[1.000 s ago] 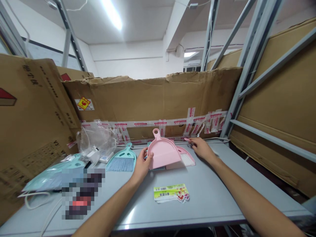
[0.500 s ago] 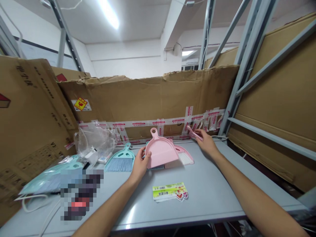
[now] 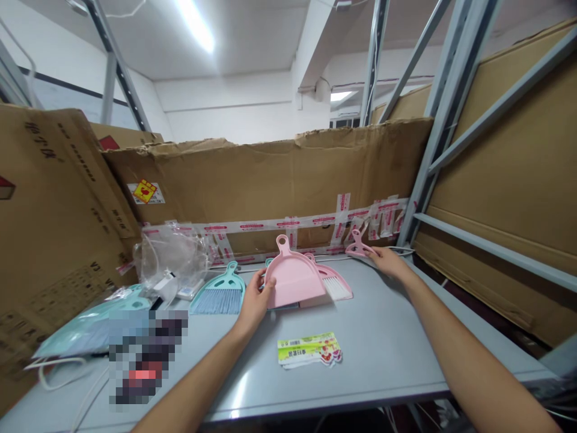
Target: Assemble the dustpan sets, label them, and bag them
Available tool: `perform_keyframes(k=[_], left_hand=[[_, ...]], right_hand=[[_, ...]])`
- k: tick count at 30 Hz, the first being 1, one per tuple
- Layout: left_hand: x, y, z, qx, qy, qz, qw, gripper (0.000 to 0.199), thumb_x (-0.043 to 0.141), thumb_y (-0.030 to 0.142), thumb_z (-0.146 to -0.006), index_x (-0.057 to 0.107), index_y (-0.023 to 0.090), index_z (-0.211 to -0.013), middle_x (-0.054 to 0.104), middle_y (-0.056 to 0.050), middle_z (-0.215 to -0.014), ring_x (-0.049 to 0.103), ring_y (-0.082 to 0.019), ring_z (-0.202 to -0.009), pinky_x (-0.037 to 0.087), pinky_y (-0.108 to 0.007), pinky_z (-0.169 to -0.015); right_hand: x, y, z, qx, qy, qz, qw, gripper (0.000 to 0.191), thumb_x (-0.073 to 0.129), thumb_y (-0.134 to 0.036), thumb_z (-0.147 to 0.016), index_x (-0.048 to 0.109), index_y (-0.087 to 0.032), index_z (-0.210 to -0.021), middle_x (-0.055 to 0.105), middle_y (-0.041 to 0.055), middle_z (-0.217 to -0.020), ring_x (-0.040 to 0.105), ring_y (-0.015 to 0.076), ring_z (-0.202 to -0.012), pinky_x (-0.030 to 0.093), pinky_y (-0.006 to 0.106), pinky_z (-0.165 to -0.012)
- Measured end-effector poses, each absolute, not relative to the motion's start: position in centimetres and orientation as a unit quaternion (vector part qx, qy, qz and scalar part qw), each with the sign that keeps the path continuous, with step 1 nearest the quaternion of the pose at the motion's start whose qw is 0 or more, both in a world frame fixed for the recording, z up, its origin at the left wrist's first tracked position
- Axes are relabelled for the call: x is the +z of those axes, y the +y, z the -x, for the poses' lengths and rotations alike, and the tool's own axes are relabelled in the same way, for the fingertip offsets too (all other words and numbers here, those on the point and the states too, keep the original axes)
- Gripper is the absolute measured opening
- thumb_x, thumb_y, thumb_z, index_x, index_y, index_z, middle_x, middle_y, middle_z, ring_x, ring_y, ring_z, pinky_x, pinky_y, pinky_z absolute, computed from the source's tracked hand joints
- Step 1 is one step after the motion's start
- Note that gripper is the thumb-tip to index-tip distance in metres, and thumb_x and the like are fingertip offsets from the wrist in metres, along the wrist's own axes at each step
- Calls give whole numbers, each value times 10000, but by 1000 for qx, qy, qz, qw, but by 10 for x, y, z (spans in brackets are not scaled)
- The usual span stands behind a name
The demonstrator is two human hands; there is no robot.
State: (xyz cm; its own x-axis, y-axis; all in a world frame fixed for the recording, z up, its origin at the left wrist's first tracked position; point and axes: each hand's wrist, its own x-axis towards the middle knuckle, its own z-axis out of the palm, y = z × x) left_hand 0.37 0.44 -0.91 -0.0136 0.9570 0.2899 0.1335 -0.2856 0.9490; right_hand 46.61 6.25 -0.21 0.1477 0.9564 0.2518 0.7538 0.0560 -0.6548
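A pink dustpan (image 3: 295, 279) is gripped at its left edge by my left hand (image 3: 260, 296), its handle pointing up. Over to the right, my right hand (image 3: 391, 263) pinches the edge of a pink hand brush (image 3: 359, 245), whose bristles I cannot see clearly. Behind the dustpan lies another pink brush (image 3: 337, 281) with white bristles, partly covered. To the left of my left hand rests a teal brush (image 3: 220, 293) with blue-grey bristles. Bits of further teal and pink pieces peek out behind the held dustpan.
Green printed cards (image 3: 309, 350) lie in front. On the left are a bagged teal set (image 3: 94, 322), clear plastic bags (image 3: 174, 252), white cables and a blurred-out item. A cardboard wall (image 3: 270, 180) closes the back; a metal rack post (image 3: 444, 120) stands right.
My right hand has moved slightly right and lower, and the pink brush has turned so its holed handle side shows. My left hand and the dustpan stay nearly in place.
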Motion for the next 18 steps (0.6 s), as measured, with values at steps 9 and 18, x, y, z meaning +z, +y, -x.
perform_keyframes(k=[9, 18], left_hand=[[-8, 3, -4, 541, 458, -595, 379, 680, 768, 641, -895, 679, 167, -1374, 778, -141, -1275, 728, -278, -1102, 574, -375, -929], [-7, -1, -5, 532, 457, -587, 405, 719, 783, 666, -880, 669, 174, -1392, 792, -132, -1217, 736, -257, -1004, 573, -343, -836]], right_hand=[[-9, 62, -475, 248, -561, 698, 370, 395, 664, -433, -968, 877, -125, -1093, 873, 107, -1036, 772, 295, -1006, 572, 309, -899], [-13, 64, -476, 250, -539, 719, 361, 434, 690, -489, -994, 867, -102, -1072, 851, 112, -898, 777, 253, -831, 582, 283, -756]])
